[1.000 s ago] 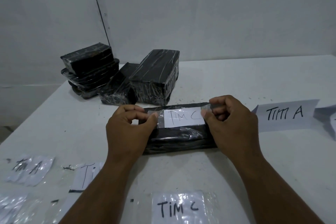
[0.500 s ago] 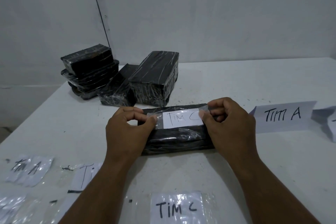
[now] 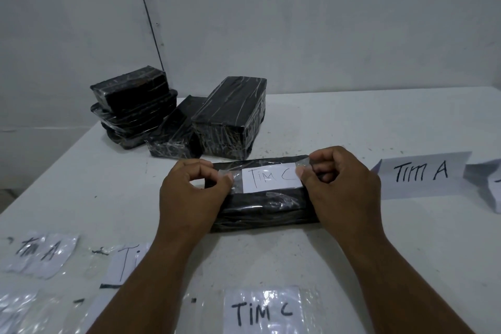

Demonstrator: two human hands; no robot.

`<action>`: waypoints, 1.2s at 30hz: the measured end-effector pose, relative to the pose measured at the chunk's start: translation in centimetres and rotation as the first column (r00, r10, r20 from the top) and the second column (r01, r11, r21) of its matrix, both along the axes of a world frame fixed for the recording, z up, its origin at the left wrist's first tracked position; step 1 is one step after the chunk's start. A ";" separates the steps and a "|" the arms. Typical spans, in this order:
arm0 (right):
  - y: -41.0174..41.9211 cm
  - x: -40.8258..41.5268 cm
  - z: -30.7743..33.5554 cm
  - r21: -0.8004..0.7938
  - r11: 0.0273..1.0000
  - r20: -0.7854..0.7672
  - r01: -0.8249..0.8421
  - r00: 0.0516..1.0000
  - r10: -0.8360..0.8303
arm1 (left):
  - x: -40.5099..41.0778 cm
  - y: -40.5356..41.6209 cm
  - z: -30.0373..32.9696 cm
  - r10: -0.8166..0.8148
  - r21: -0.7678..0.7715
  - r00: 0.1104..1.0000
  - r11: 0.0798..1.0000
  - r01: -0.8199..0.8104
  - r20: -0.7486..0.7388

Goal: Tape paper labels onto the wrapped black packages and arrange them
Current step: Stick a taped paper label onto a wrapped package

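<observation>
White worktop (image 3: 352, 127) carrying black package (image 3: 265, 211) at centre. Left hand (image 3: 193, 195) and right hand (image 3: 344, 187) pinching tape ends, pressing "TiM C" label (image 3: 271, 177) onto package top. Spare packages (image 3: 179, 119) sitting behind.

Dim, flat indoor light; soft shadows, faint glare on plastic wrap, wide-angle edge bending

package label (image 3: 272, 177): "TiM C" | near slip (image 3: 262, 310): "TiM C" | right slip (image 3: 421, 172): "TiM A"
</observation>
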State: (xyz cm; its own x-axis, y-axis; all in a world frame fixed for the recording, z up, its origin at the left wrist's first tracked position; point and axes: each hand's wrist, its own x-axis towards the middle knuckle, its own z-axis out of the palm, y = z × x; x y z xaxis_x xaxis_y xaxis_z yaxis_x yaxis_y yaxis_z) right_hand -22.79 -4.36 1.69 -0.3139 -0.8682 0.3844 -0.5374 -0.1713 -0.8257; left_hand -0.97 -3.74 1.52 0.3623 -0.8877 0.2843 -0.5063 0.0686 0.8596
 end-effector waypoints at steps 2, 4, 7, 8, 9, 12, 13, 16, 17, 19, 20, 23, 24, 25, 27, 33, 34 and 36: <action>0.0 0.0 0.1 0.005 1.000 -0.009 0.003 1.000 -0.003 | -0.1 0.1 0.1 -0.002 -0.008 0.999 1.000 0.002 -0.037; 0.1 0.0 0.1 0.015 1.000 -0.011 0.011 1.000 -0.011 | -0.1 0.1 0.2 -0.002 -0.001 0.996 1.000 0.002 -0.091; 0.1 -0.1 0.2 0.022 1.000 0.028 0.007 1.000 -0.008 | 0.0 -0.1 0.1 0.016 -0.027 0.996 0.999 -0.018 -0.086; 0.1 -0.1 0.2 0.022 1.000 0.031 0.006 0.999 -0.006 | 0.0 0.0 0.0 0.032 -0.050 0.998 0.998 -0.035 -0.055; 0.1 -0.1 0.2 0.020 1.000 0.026 0.006 1.000 -0.007 | 0.1 0.0 -0.1 0.051 -0.098 0.999 0.994 -0.052 -0.015; 0.1 -0.1 0.2 0.003 1.000 0.004 0.009 1.000 -0.009 | 0.3 0.4 0.2 0.054 -0.320 0.980 0.947 0.011 0.192; 0.1 -0.1 0.2 -0.006 1.000 -0.010 0.007 1.000 -0.007 | 0.2 0.5 0.3 0.022 -0.360 0.961 0.929 0.082 0.277; 0.1 0.2 0.0 -0.063 0.998 -0.096 0.003 0.995 -0.009 | -0.4 0.6 0.2 -0.167 -0.301 0.843 0.884 0.358 0.512; 0.2 0.4 -0.1 -0.088 0.996 -0.135 0.008 0.991 -0.020 | -0.7 0.5 -0.1 -0.236 -0.238 0.801 0.875 0.421 0.550; 0.6 0.7 -0.3 -0.144 0.989 -0.231 0.018 0.972 -0.051 | -1.0 0.5 -0.6 -0.308 -0.144 0.770 0.879 0.455 0.559; 0.8 0.9 -0.2 -0.162 0.987 -0.289 0.015 0.955 -0.062 | -1.0 0.5 -0.6 -0.317 -0.122 0.776 0.886 0.448 0.545; 1.5 1.5 0.0 -0.101 0.993 -0.488 -0.054 0.873 -0.002 | -1.0 0.5 -0.4 -0.326 -0.085 0.781 0.898 0.433 0.533; 1.6 1.8 0.0 -0.042 0.996 -0.557 -0.081 0.829 0.044 | -1.0 0.5 -0.3 -0.327 -0.076 0.779 0.899 0.431 0.535; 1.7 2.0 -0.1 0.017 0.995 -0.617 -0.097 0.782 0.087 | -1.0 0.5 -0.3 -0.327 -0.073 0.780 0.901 0.427 0.533; 1.9 2.2 -0.4 0.099 0.990 -0.696 -0.096 0.704 0.138 | -1.0 0.4 -0.3 -0.320 -0.083 0.790 0.903 0.421 0.523; 2.0 1.7 -0.2 0.180 0.984 -0.724 0.000 0.676 0.133 | -1.0 0.4 -0.3 -0.317 -0.069 0.793 0.910 0.408 0.520; 1.9 1.4 0.0 0.193 0.981 -0.718 0.026 0.685 0.123 | -1.0 0.4 -0.3 -0.313 -0.076 0.801 0.911 0.405 0.510; 1.8 0.7 0.3 0.203 0.976 -0.707 0.081 0.702 0.089 | -1.0 0.4 -0.4 -0.309 -0.096 0.816 0.911 0.402 0.488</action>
State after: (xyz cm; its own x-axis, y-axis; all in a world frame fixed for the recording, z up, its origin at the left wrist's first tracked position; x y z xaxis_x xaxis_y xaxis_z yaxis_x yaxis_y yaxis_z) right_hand -22.10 -2.54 1.96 -0.0182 -0.9517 0.3063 -0.9754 -0.0504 -0.2145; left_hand -1.94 -3.35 1.13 -0.1791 -0.8421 0.5088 -0.7422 0.4551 0.4920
